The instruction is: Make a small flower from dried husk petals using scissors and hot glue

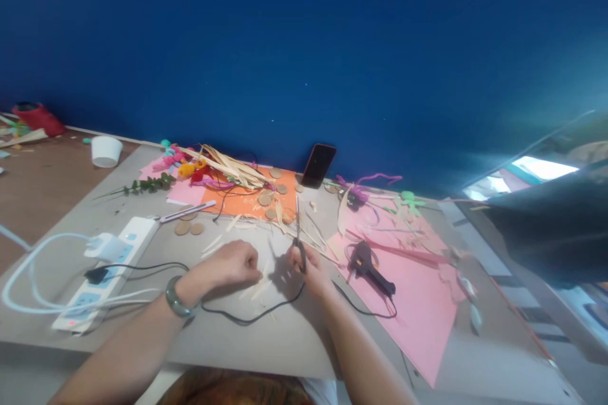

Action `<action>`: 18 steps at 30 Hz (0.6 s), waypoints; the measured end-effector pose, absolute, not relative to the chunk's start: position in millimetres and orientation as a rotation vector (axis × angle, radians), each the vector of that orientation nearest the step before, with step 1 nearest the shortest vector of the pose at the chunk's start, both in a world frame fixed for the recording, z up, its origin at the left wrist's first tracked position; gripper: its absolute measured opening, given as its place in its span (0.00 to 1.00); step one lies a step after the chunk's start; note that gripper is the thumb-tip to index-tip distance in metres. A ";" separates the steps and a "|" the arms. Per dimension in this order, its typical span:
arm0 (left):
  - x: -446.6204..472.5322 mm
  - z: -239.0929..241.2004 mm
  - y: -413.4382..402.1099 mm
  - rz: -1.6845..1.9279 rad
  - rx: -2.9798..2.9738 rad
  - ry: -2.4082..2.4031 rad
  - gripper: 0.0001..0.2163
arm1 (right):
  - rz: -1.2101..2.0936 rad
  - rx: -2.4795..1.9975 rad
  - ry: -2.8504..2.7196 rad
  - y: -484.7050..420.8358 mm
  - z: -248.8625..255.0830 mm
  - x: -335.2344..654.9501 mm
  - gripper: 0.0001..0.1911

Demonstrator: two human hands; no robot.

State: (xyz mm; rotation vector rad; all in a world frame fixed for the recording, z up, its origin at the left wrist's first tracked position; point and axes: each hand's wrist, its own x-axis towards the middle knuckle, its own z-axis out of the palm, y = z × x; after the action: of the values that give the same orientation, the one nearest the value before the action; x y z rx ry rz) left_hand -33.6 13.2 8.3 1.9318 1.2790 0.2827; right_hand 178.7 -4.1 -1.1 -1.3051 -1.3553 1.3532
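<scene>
While right hand (306, 262) clasps one pair of scissors (299, 243), left hand (237, 262) curled, contents unclear.

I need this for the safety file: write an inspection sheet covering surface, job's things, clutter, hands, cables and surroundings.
Surface: grey tabletop, scattered with scraps.
Job's things: scissors, points away from the person; pale strips lying between the hands.
Clutter: glue gun on a pink sheet; orange sheet; wooden discs; green sprig; phone propped upright.
Hands: right hand grips the scissors; left hand is curled, contents unclear.
Cables: power strip with plugs in; black cord passes by both forearms, apparently to the glue gun; white cable looped.
Surroundings: blue wall behind; white cup at left; right side blurred.
</scene>
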 end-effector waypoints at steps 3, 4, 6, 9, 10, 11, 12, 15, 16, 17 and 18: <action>-44.1 11.2 27.5 0.377 2.043 1.633 0.08 | 1.330 -1.281 -1.362 -4.2 1.0 178.4 0.21; -48.4 10.7 32.7 0.393 2.063 1.807 0.08 | 1.321 -1.273 -1.359 -4.2 1.0 178.4 0.21; -56.8 7.2 41.7 0.376 2.095 2.078 0.11 | 1.312 -1.267 -1.348 -4.3 0.0 178.5 0.22; -65.0 -0.4 49.7 0.238 2.176 2.164 0.11 | 1.313 -1.267 -1.330 -4.6 -1.7 178.2 0.21; -66.1 -2.4 51.0 0.203 2.199 2.155 0.11 | 1.314 -1.264 -1.324 -4.7 -2.1 178.1 0.21; -66.3 -3.8 51.8 0.175 2.219 2.132 0.12 | 1.316 -1.260 -1.318 -4.8 -2.3 178.1 0.20; -66.0 -4.5 52.2 0.161 2.236 2.108 0.12 | 1.316 -1.255 -1.313 -4.9 -2.4 178.1 0.20; -63.0 -4.2 52.3 0.146 2.258 2.066 0.14 | 1.311 -1.251 -1.301 -4.9 -2.1 178.4 0.20; -62.1 -3.8 52.2 0.149 2.261 2.062 0.15 | 1.307 -1.251 -1.301 -4.9 -1.7 178.4 0.20; -61.4 -3.5 52.0 0.160 2.258 2.064 0.15 | 1.303 -1.251 -1.305 -4.9 -1.3 178.3 0.20; -61.0 -3.4 51.9 0.181 2.250 2.064 0.15 | 1.297 -1.251 -1.307 -5.0 -0.9 178.1 0.20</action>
State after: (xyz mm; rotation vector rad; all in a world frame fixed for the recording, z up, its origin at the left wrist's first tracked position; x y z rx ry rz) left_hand -61.0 51.9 -3.4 2.2496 2.0635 0.1812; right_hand 178.1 -5.0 -0.9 -1.2510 -1.3065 1.2973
